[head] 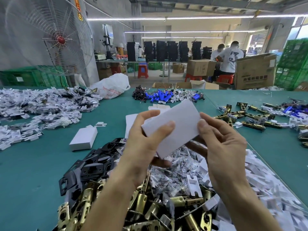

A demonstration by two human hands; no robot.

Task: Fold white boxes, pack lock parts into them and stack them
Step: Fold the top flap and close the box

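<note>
At frame centre, left hand (143,139) and right hand (221,139) both grip one white box (175,129), its long axis running lower left to upper right.

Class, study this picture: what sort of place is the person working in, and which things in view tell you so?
Most likely a factory packing floor for door locks. Both hands hold a white box over heaps of brass latches on a green table; cardboard cartons stand beyond.
</note>
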